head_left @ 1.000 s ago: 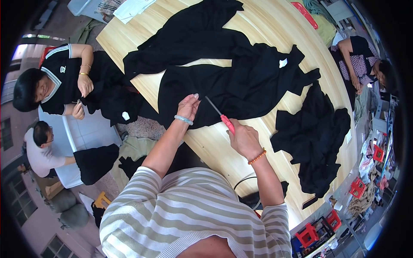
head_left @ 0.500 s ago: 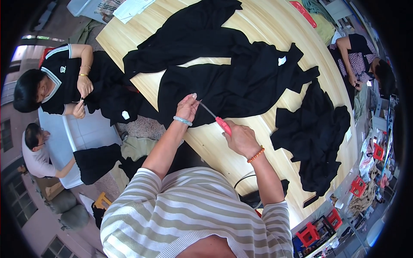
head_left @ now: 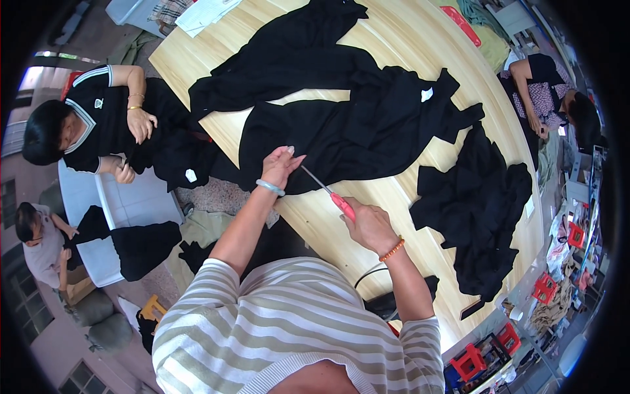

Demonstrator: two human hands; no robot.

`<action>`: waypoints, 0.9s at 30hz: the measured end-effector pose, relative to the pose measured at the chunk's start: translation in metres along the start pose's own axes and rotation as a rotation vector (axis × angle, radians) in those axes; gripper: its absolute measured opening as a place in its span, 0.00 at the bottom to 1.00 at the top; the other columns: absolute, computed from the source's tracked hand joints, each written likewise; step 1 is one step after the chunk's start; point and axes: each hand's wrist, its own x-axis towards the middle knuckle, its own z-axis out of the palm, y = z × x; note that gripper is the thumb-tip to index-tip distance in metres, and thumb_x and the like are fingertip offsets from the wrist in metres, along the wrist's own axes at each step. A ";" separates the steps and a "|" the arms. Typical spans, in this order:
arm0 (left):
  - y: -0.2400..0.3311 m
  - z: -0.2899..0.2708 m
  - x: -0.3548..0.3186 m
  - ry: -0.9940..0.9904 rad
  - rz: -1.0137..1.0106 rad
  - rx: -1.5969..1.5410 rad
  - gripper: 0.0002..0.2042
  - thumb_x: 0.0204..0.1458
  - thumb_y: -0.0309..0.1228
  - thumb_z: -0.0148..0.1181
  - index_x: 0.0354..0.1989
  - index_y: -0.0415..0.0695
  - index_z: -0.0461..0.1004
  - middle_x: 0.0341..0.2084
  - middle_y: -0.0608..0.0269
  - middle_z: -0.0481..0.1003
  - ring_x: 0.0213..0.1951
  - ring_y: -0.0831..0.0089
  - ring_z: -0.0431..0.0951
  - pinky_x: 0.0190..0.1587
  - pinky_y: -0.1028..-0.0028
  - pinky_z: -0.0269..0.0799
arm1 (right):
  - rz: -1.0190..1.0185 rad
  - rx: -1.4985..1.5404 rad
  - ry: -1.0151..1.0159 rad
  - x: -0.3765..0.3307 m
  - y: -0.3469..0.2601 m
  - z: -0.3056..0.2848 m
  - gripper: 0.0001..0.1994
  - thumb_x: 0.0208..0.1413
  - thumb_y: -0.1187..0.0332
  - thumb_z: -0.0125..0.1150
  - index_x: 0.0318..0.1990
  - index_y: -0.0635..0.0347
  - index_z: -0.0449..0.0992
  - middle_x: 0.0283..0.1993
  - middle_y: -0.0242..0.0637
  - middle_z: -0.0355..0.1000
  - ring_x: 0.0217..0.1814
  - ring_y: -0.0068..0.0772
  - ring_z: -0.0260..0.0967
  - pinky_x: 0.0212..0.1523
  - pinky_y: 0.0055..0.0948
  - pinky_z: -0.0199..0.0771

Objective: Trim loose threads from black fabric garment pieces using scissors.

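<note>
My right hand (head_left: 369, 226) is closed round the pink-red handle of a screwdriver-like tool (head_left: 342, 205). Its thin straight metal shaft points up and left, the tip close to my left hand (head_left: 281, 165). The fingers of that hand are bent, with one digit stretched apart from the others beside the tip; I see nothing held there. Both hands are above the near edge of a black knitted garment (head_left: 308, 134) spread on the wooden table (head_left: 315, 220). The shaft's very tip is too small to make out.
More black fabric lies bunched (head_left: 472, 210) at the right and spread (head_left: 282, 65) at the far side. One person (head_left: 85, 118) handles black cloth at left; another (head_left: 46, 243) is beyond white bins (head_left: 141, 203). A third person (head_left: 541, 92) sits at far right near red stools (head_left: 545, 289).
My left hand has shifted slightly left, and its fingers have spread from a pinch near the tip. The person at left has drawn their hands apart; the one behind has moved back.
</note>
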 end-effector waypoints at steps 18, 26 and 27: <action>-0.006 0.001 -0.015 -0.097 0.824 1.886 0.28 0.55 0.39 0.56 0.67 0.57 0.61 0.69 0.61 0.54 0.71 0.50 0.45 0.66 0.37 0.31 | -0.043 -0.013 0.023 -0.035 0.013 -0.009 0.17 0.56 0.65 0.57 0.53 0.56 0.70 0.33 0.50 0.77 0.38 0.53 0.75 0.42 0.46 0.74; 0.042 0.022 -0.014 -0.212 0.801 1.964 0.40 0.32 0.50 0.73 0.57 0.47 0.70 0.64 0.42 0.55 0.71 0.41 0.36 0.65 0.33 0.25 | 0.027 -0.041 0.023 -0.045 0.044 0.037 0.16 0.56 0.63 0.58 0.52 0.49 0.72 0.34 0.49 0.77 0.37 0.52 0.76 0.38 0.48 0.74; 0.034 0.020 -0.007 -0.214 0.814 1.961 0.40 0.32 0.50 0.73 0.57 0.47 0.70 0.64 0.42 0.55 0.71 0.41 0.36 0.65 0.33 0.25 | 0.019 -0.040 -0.006 -0.043 0.039 0.041 0.17 0.57 0.63 0.57 0.53 0.50 0.71 0.34 0.49 0.77 0.38 0.52 0.76 0.40 0.46 0.74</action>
